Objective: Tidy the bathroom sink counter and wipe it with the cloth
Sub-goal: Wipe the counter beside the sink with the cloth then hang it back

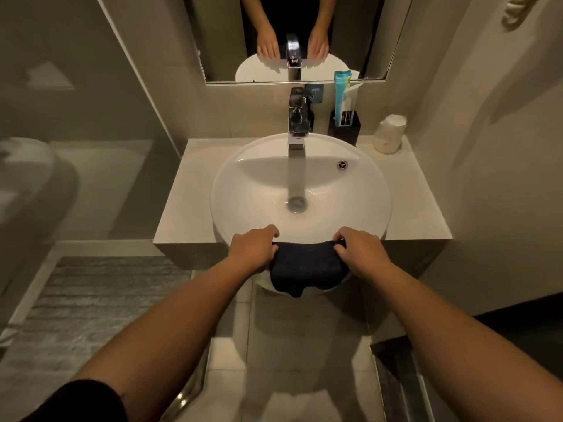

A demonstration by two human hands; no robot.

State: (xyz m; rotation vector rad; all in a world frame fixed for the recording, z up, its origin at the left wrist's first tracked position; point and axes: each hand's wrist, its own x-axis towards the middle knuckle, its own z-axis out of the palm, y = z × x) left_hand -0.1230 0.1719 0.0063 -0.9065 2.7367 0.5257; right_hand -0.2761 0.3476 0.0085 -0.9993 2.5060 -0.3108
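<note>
Both hands pinch the dark cloth (307,268) at the basin's (243,184) near rim: left hand (254,248) holding its left end, right hand (358,249) its right; the middle hangs down between them.

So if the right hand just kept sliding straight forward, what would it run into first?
Probably nothing solid: the right hand, gripping the cloth at the sink rim, points over the open bowl. The faucet stands farther back, though depth is unclear.

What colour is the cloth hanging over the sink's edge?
Dark navy, nearly black: the cloth shows best in the head view.
</note>
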